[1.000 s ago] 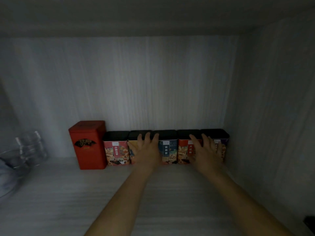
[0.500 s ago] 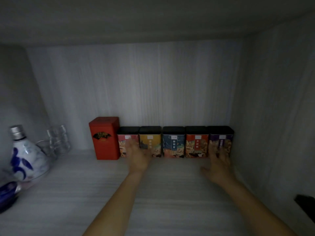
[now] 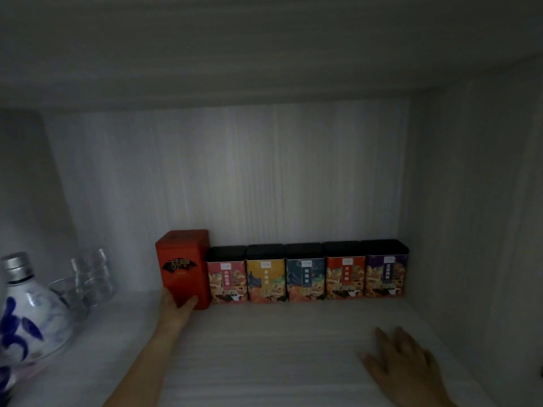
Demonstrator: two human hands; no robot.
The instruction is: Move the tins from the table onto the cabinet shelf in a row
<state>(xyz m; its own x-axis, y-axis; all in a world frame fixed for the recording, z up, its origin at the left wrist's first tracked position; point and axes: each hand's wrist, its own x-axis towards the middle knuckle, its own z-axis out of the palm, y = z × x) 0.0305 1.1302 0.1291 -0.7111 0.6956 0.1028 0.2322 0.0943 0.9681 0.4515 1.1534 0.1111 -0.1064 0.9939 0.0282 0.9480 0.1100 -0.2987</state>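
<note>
Where the pale, wood-grained shelf (image 3: 279, 348) meets the back wall (image 3: 264, 171), the tins stand upright in one row. The red tin (image 3: 183, 259) is the tallest and stands at the row's left end. Just beside it on the right, five small tins (image 3: 304, 273) with black lids stand side by side, seemingly touching. Their labels run pink-red, yellow, blue, red and purple from left to right. The purple one stands close to the right wall (image 3: 470, 230), though whether it touches is hard to tell in the dim light.

The left hand (image 3: 176, 311) grips the red tin at its lower left corner, thumb on the front face and fingers round the left side. The right hand (image 3: 405, 359) is spread flat, palm down, fingers straight, low over the bare shelf near the right wall and well apart from the tins. It holds nothing, and I cannot tell whether it touches the shelf.

The cabinet is dim, with the same grained panel for its ceiling (image 3: 264, 54) and left wall (image 3: 26, 186). At far left stand a blue-and-white bottle (image 3: 26, 312) with a silver cap and, behind it, some clear glasses (image 3: 91, 277).
</note>
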